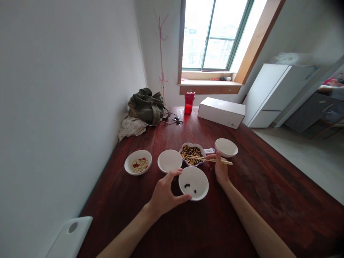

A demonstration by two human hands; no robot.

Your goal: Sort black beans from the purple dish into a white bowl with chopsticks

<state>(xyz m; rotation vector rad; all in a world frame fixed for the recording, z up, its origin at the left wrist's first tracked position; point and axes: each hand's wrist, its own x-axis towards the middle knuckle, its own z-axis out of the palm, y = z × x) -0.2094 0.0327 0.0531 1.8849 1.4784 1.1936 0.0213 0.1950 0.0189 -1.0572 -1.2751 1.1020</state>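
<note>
My left hand (166, 191) grips the near white bowl (200, 181) by its left side, thumb at the front rim and fingers at the back. Several black beans (187, 185) lie inside that bowl. Between the fingers of my right hand (220, 169) is a pair of chopsticks (228, 162). Their tips reach into a scalloped, purple-edged dish with a handle (209, 151), filled with mixed black and yellow beans (192, 150). Whether the tips pinch a bean is too small to tell. Just left of the dish stands another white bowl (170, 161) with nothing visible in it.
At the left, a white bowl (129, 165) holds pale and red pieces. Another white bowl (226, 147) stands right of the dish. Farther back are a green bag (145, 107), keys (178, 122), a red cup (189, 104) and a white box (220, 111). A wall borders the table's left.
</note>
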